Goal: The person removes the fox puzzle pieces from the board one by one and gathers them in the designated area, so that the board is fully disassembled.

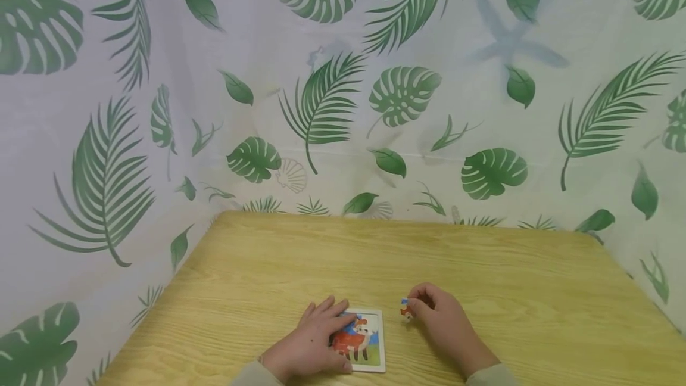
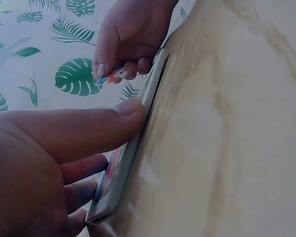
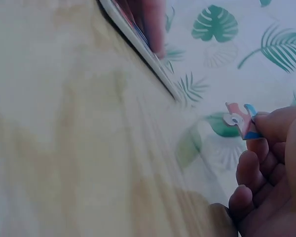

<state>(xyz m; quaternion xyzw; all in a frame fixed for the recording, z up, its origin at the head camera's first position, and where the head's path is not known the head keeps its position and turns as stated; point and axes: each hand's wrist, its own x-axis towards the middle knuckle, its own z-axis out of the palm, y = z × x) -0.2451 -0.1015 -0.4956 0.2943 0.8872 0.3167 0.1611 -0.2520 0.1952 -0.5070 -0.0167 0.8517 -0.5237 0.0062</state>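
Note:
A small jigsaw puzzle [image 1: 373, 356] in a white frame lies on the table, showing a red-brown animal on green and blue. My left hand [image 1: 316, 341] rests over its left side with fingers spread; in the left wrist view the thumb touches the frame's near edge. To the right of the puzzle and apart from it, my right hand [image 1: 445, 320] pinches a loose puzzle piece [image 1: 406, 310] between thumb and finger. That piece [image 3: 241, 121] is red, white and blue in the right wrist view. My left hand hides the left part of the picture.
The wood-grain table [image 1: 300, 255] stretches away behind and beside both hands. A white curtain [image 1: 343, 118] printed with green leaves hangs along its back and sides.

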